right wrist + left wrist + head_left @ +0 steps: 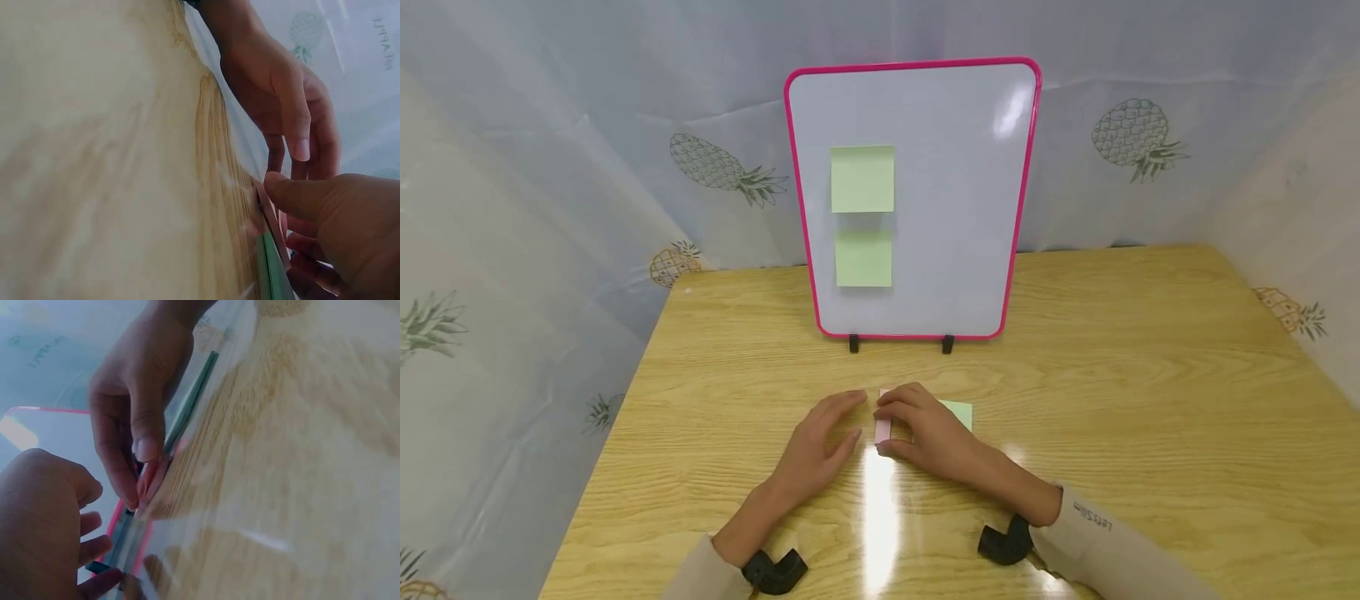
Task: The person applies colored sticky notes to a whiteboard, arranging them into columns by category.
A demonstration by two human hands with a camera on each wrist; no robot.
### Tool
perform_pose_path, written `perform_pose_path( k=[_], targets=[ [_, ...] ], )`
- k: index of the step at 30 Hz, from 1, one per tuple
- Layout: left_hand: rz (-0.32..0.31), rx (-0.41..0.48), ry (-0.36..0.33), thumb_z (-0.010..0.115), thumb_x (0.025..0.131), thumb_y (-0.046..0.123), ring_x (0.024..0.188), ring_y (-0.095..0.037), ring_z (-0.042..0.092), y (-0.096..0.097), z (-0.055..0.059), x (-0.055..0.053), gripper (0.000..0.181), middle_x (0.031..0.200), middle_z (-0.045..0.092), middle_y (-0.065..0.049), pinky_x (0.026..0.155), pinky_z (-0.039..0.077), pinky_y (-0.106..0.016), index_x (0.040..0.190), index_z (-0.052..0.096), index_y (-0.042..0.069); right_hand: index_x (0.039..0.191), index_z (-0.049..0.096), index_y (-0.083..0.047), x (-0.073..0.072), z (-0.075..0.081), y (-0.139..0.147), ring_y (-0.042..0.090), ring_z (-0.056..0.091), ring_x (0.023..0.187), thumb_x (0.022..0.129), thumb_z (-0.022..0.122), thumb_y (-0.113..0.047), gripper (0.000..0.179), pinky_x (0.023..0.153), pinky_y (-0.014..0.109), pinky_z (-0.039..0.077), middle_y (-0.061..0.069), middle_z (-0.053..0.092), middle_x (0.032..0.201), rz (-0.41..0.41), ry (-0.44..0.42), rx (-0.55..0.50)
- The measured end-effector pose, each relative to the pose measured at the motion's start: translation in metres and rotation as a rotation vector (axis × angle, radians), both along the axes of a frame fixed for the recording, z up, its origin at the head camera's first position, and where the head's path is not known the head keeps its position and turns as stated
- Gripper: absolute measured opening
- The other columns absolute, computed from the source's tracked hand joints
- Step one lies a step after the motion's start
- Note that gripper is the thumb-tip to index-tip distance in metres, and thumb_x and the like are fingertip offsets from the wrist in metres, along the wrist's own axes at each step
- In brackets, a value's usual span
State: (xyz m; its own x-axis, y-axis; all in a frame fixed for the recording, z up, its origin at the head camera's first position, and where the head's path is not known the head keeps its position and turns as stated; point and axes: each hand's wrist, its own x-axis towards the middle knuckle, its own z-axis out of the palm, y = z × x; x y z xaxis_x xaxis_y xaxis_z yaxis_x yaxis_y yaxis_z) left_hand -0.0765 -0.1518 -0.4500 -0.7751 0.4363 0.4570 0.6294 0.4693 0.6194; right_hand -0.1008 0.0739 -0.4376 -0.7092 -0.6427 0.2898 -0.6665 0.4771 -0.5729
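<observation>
Right hand [934, 435], pink pad [882, 430], “LetsSlim” sleeve [1112, 543]

1. Wood-grain table [1112, 375], yellowish and glossy, flat beneath the fingers [850, 398] and reaching out to both sides of them.
2. Bright streak [880, 517] of reflected light on the table, just on the near side of the fingers.
3. Pale bluish-grey curtain [925, 33], creased, hung well beyond the fingers and along both flanks; creamier in tone far to their left.
4. Grey-green pineapples [1131, 133] printed beyond the fingers, left and right.
5. Orange pineapples [672, 265], lower down, again on both sides of the fingers.
</observation>
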Motion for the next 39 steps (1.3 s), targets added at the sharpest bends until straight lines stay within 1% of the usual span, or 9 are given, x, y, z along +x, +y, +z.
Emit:
perform_pose_path(
  k=[6,13,16,18,21,23,30,34,39],
  targets=[
    [-0.036,0.026,0.03,0.062,0.088,0.0,0.119,-0.026,0.052,0.0,0.0,0.003,0.041,0.128,0.056,-0.01,0.102,0.04,-0.032,0.128,0.055,0.002,0.11,0.068,-0.008,0.0,0.005,0.002,0.013,0.05,0.115,0.087,0.072,-0.029,0.031,0.097,0.031,0.043,0.001,0.061,0.119,-0.004,-0.025,0.007],
    [-0.08,0.03,0.005,0.062,0.088,0.0,0.118,-0.026,0.053,-0.003,-0.001,0.009,0.04,0.126,0.058,-0.008,0.1,0.042,-0.034,0.127,0.055,0.003,0.108,0.068,-0.009,0.002,0.01,0.003,0.012,0.052,0.113,0.088,0.07,-0.026,0.026,0.095,0.029,0.045,0.001,0.062,0.119,-0.004,-0.048,-0.001],
    [-0.102,0.037,0.013,0.061,0.088,-0.003,0.114,-0.026,0.056,-0.004,-0.002,0.01,0.036,0.122,0.059,-0.009,0.096,0.045,-0.035,0.123,0.057,0.002,0.105,0.069,-0.009,0.004,0.011,0.002,0.014,0.053,0.113,0.09,0.068,-0.02,0.02,0.096,0.03,0.045,0.003,0.062,0.117,-0.008,-0.011,0.012],
    [-0.109,0.047,0.02,0.06,0.088,-0.005,0.113,-0.026,0.057,-0.004,-0.002,0.011,0.033,0.121,0.06,-0.01,0.095,0.046,-0.034,0.12,0.059,0.001,0.103,0.07,-0.007,0.005,0.012,0.001,0.016,0.055,0.111,0.091,0.067,-0.017,0.016,0.094,0.031,0.047,0.004,0.064,0.113,-0.017,0.047,0.028],
    [-0.108,0.053,0.032,0.06,0.087,-0.006,0.112,-0.027,0.057,-0.004,-0.003,0.012,0.031,0.119,0.061,-0.01,0.095,0.046,-0.032,0.118,0.06,0.001,0.098,0.071,-0.007,0.005,0.01,-0.001,0.017,0.06,0.104,0.092,0.065,-0.012,0.01,0.089,0.031,0.05,0.004,0.066,0.103,-0.043,0.111,0.037],
    [-0.112,0.053,0.045,0.061,0.087,-0.006,0.112,-0.027,0.057,-0.004,-0.003,0.012,0.031,0.119,0.061,-0.011,0.096,0.045,-0.031,0.117,0.061,0.001,0.095,0.07,-0.008,0.005,0.009,-0.001,0.015,0.062,0.096,0.092,0.064,-0.012,0.008,0.083,0.03,0.052,0.002,0.066,0.097,-0.064,0.112,0.025],
    [-0.173,0.051,0.116,0.06,0.086,-0.005,0.113,-0.027,0.057,-0.002,-0.001,0.013,0.032,0.122,0.06,-0.012,0.099,0.043,-0.03,0.117,0.062,0.001,0.082,0.069,-0.014,0.001,0.008,-0.001,0.004,0.059,0.076,0.085,0.073,-0.016,0.005,0.067,0.021,0.051,-0.007,0.064,0.081,-0.127,-0.037,-0.09],
    [-0.201,0.031,0.12,0.058,0.089,-0.001,0.116,-0.026,0.055,-0.001,-0.001,0.014,0.03,0.124,0.059,-0.014,0.1,0.042,-0.031,0.119,0.061,0.0,0.079,0.071,-0.014,-0.001,0.01,-0.002,0.002,0.059,0.07,0.084,0.073,-0.017,0.007,0.061,0.021,0.051,-0.009,0.065,0.077,-0.144,-0.147,-0.162],
    [-0.217,0.026,0.127,0.058,0.089,-0.001,0.115,-0.026,0.056,-0.001,0.0,0.017,0.028,0.123,0.058,-0.015,0.1,0.042,-0.029,0.117,0.061,-0.001,0.079,0.071,-0.014,-0.004,0.011,-0.004,0.001,0.06,0.068,0.085,0.072,-0.019,0.008,0.059,0.02,0.051,-0.008,0.068,0.075,-0.159,-0.179,-0.192]
  ],
)
